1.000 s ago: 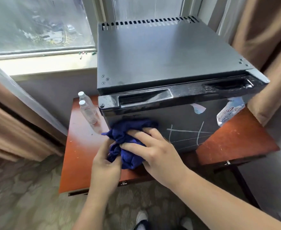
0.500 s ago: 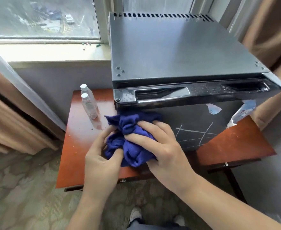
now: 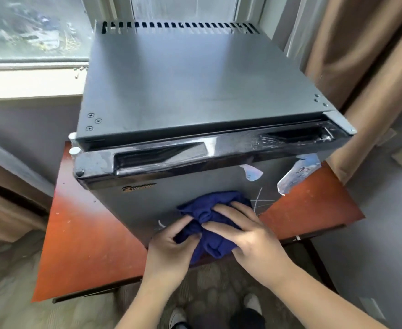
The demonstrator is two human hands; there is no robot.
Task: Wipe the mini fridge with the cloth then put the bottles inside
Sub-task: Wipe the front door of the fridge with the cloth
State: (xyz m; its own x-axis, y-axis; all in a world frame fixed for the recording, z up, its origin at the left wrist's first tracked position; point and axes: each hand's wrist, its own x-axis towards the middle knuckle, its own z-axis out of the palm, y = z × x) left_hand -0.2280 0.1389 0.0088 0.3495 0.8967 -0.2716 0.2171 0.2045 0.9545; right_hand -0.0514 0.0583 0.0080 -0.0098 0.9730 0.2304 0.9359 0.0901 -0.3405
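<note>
From above, a dark mini fridge (image 3: 195,91) stood on a reddish-brown table (image 3: 88,233) by a window, its door shut and scrawled with white chalk-like lines beside two peeling stickers (image 3: 297,173). Both hands held a bunched blue cloth (image 3: 209,217) against the lower door front: the left hand (image 3: 169,248) pinched its near edge, and the right hand (image 3: 249,236) curved over its top. Only the white caps of two bottles (image 3: 74,151) showed past the fridge's left corner.

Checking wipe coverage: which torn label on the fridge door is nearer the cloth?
The smaller torn label, at the middle of the fridge door, above the blue cloth; the larger label hangs at its right edge.
</note>
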